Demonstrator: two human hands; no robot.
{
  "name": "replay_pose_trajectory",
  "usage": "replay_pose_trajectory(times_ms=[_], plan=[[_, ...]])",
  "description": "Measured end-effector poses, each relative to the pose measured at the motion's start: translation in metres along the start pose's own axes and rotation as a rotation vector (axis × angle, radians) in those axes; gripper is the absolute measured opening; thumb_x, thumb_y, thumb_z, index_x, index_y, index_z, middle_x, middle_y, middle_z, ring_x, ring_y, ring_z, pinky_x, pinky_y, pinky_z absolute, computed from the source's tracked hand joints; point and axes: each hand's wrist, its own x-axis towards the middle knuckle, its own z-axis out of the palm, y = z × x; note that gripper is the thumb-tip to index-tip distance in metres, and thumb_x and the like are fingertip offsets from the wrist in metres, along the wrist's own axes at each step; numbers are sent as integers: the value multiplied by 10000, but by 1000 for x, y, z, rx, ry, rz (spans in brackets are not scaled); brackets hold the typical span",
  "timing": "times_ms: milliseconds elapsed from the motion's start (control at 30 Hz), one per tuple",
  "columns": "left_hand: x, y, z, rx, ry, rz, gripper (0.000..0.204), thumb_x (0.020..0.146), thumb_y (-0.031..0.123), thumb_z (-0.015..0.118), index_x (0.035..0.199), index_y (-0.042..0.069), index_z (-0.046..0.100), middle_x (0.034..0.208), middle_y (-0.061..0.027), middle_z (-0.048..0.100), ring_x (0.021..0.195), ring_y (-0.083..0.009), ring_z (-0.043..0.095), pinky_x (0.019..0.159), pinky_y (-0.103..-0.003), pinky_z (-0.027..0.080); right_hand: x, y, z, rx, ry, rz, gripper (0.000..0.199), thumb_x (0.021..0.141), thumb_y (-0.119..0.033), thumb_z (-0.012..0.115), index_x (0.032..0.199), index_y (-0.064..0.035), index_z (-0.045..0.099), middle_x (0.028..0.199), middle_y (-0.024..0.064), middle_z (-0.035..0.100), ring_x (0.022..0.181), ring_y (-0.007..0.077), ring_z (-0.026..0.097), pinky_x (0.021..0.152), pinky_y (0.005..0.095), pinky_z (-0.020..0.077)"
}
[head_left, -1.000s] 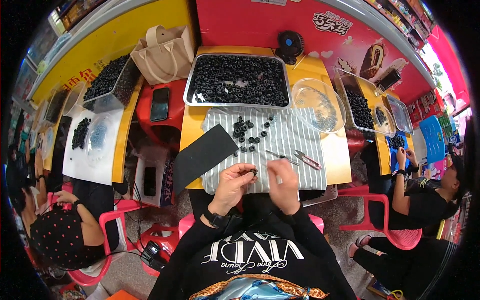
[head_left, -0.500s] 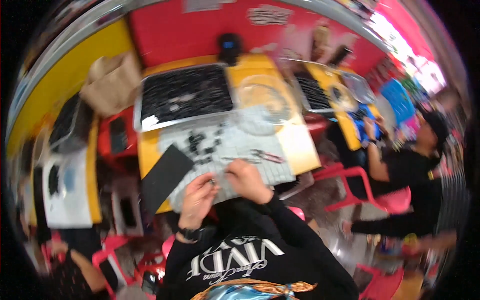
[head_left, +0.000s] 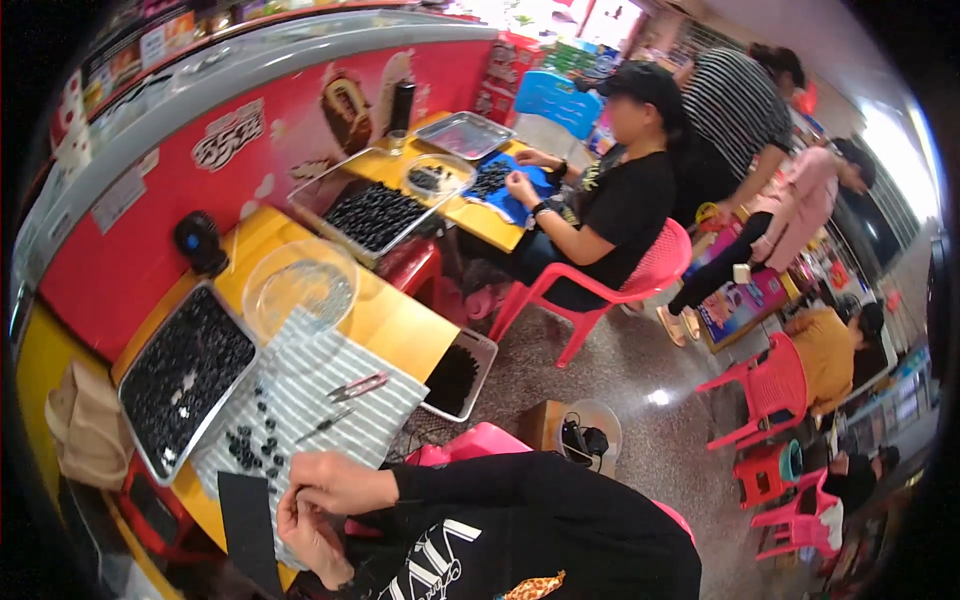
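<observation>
My left hand (head_left: 308,532) and my right hand (head_left: 345,482) meet at the near edge of a yellow table, fingertips pinched together. Whatever they pinch is too small and hidden to name. Beneath and beyond them spreads a grey-and-white striped cloth (head_left: 372,408). Several small black pieces (head_left: 243,450) lie scattered on it, left of my right hand. Snips with reddish handles (head_left: 358,387) and a thin dark pointed tool (head_left: 325,425) rest farther up the cloth. Beside my left hand is a flat black sheet (head_left: 248,520).
A metal tray (head_left: 236,318) of black pieces and a clear round basin (head_left: 352,280) stand on the table, with a small black fan (head_left: 200,240) behind. At another table, a co-worker (head_left: 620,200) sits on a pink chair (head_left: 655,265). A bin (head_left: 480,372) is on the floor.
The view has swung right, showing more floor and people. My hands, slightly apart before with a small dark piece at the left fingertips, are now together.
</observation>
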Motion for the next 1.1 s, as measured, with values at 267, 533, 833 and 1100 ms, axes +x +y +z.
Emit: replay_pose_trajectory(times_ms=[267, 533, 833, 1100], plan=[[8, 5, 5, 18, -37, -29, 299, 991, 139, 509, 1209, -64, 523, 1041, -126, 630, 941, -185, 628, 795, -291, 524, -1, 0, 8, 8, 91, 2, 101, 765, -47, 604, 793, -22, 510, 809, 130, 474, 774, 354, 527, 638, 417, 428], [-4, 35, 21, 293, -82, -63, 304, 960, 167, 551, 1218, 6, 565, 1008, -144, 642, 787, -208, 600, 664, -292, 505, 0, -3, 9, -6, 57, 37, 129, 737, -27, 602, 760, -11, 476, 794, 136, 451, 785, 349, 518, 640, 409, 424], [10, 19, -8, 196, -187, -124, 319, 976, 163, 523, 1275, 54, 520, 1068, -179, 611, 866, -268, 608, 725, -360, 520, 3, 7, 15, 73, 48, 57, 135, 730, 1, 598, 751, 21, 466, 759, 159, 476, 758, 373, 518, 641, 421, 424], [7, 23, -14, 239, -172, -212, 373, 984, 203, 520, 1338, 93, 475, 1155, -170, 589, 937, -299, 599, 793, -383, 518, 3, 12, 17, 37, -14, 50, 92, 750, -34, 585, 760, 12, 506, 779, 160, 505, 785, 370, 530, 674, 420, 434]])
